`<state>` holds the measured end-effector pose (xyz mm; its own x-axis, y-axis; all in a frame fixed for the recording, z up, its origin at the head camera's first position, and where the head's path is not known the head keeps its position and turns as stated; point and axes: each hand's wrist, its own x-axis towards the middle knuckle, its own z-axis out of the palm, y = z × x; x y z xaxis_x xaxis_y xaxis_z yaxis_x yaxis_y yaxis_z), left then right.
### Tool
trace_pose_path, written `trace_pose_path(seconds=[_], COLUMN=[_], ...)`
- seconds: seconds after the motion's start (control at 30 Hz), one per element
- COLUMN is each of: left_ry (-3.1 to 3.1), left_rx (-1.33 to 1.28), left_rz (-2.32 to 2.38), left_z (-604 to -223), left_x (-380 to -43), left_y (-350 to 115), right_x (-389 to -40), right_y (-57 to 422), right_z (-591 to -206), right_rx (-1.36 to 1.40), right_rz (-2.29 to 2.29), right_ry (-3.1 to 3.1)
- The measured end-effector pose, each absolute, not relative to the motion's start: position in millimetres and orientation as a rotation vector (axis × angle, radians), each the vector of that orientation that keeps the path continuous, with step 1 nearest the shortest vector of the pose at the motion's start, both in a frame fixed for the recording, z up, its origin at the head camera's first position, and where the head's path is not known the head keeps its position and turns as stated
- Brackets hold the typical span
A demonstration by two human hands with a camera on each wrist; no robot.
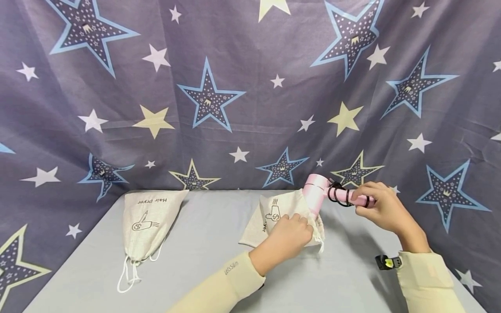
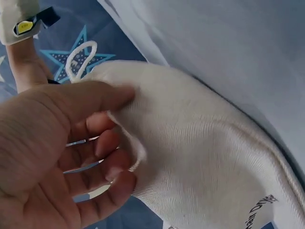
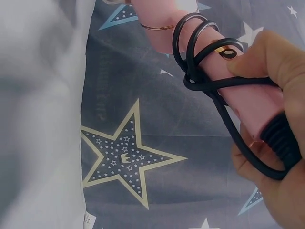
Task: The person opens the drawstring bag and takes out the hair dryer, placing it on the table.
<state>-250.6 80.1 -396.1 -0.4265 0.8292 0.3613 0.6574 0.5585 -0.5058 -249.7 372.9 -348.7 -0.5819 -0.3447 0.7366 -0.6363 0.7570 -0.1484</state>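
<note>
A pink hair dryer point(image 1: 314, 191) is held by the handle in my right hand point(image 1: 380, 208), its barrel pointing down into the mouth of a beige drawstring bag point(image 1: 254, 228). The barrel's lower end is hidden by the bag. In the right wrist view, a black cord point(image 3: 194, 85) is looped around the handle point(image 3: 252, 107), with my thumb laid along it. My left hand point(image 1: 287, 237) pinches the edge of the bag's mouth; in the left wrist view, thumb and curled fingers have the cloth point(image 2: 190, 138) between them. A white drawstring loop point(image 2: 90, 50) sticks out there.
Another beige drawstring bag point(image 1: 146, 221), printed "Hair Dryer", lies at the left of the grey-white table point(image 1: 203, 261), its white cords point(image 1: 127, 274) toward me. A dark curtain with stars point(image 1: 242, 56) hangs along the table's back edge.
</note>
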Motion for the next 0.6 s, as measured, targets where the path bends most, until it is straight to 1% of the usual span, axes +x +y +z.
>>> trace_pose_path(seconds=[0.23,0.6], left_ry=[-2.290,-2.416], left_rx=[-1.195,-1.314], left_rz=[0.338,0.273], left_z=[-399.1,-395.6], left_x=[-254.5,-265.5], left_y=[78.4,70.2], right_x=[-251.9,-252.5], right_y=[374.2,385.9], right_z=[-351.3,-350.8], right_rx=[0.700,0.643], right_rz=[0.519,0.508], right_ry=[-2.249,-2.316])
